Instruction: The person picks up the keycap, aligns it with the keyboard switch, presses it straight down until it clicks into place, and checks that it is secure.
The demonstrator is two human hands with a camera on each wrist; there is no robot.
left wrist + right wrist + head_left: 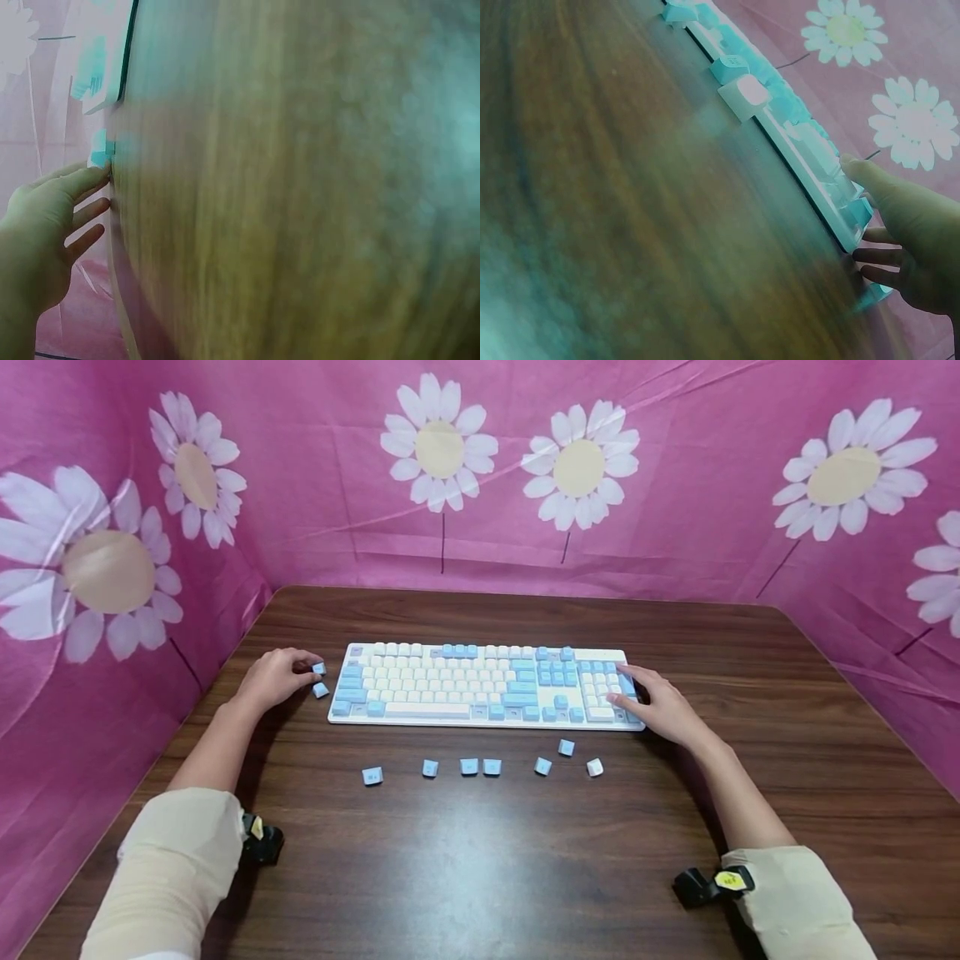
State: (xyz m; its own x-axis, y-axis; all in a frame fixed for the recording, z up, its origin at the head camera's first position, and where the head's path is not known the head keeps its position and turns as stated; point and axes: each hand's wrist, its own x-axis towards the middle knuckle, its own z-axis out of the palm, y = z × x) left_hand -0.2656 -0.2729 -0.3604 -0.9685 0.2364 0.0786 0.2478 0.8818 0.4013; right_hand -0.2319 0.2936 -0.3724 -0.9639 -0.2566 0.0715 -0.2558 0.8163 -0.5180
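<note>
A white and light-blue keyboard (427, 710) lies on the table, with several bare spots among its keys. At its right end my right hand (660, 700) grips the edge; the thumb (870, 176) is on top by the number keys, the other fingers at the side. Left of the keyboard, my left hand (273, 679) pinches a blue keycap (318, 668) between thumb and fingertips, low over the wood. A second blue keycap (321, 690) sits just in front of it. In the left wrist view, light-blue keycaps (100, 154) show at the fingertips.
Several loose blue keycaps (468, 767) are spread in a row in front of the keyboard, with one white keycap (595, 767) at the right. The brown wooden table (465, 877) meets a pink flowered cloth (510, 552) at the back and sides.
</note>
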